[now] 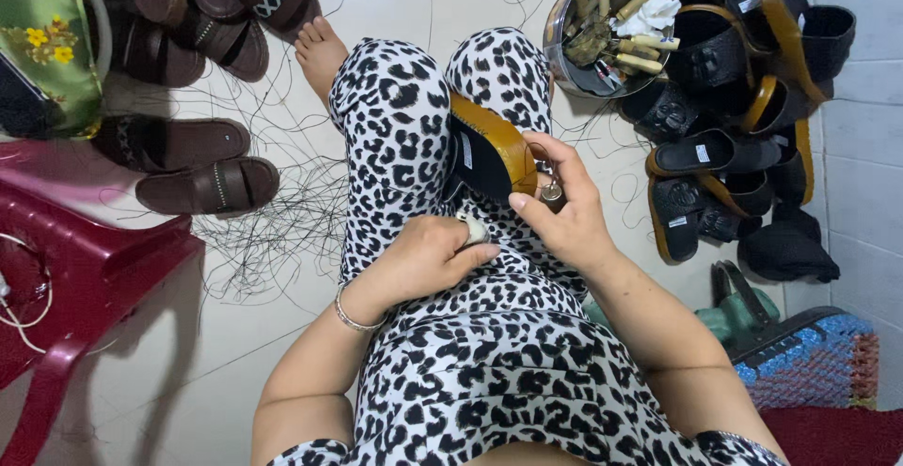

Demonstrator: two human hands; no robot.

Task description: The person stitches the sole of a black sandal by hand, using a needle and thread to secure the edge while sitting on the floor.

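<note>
A black sandal with a tan sole edge (489, 151) rests between my knees on my spotted trousers. My right hand (564, 207) grips its near end, thumb pressed on the sole, and a small metal-tipped tool (551, 193) shows between the fingers. My left hand (433, 254) is curled on my left thigh just below the sandal, closed around a small pale object (473, 231). A bangle circles my left wrist.
A metal bowl (564, 62) of wooden-handled tools sits at the upper right beside a heap of black sandals (724, 156). Brown sandals (198, 165) lie left among loose black threads (273, 231). A red plastic stool (75, 278) stands at the left, a woven mat (818, 363) at the right.
</note>
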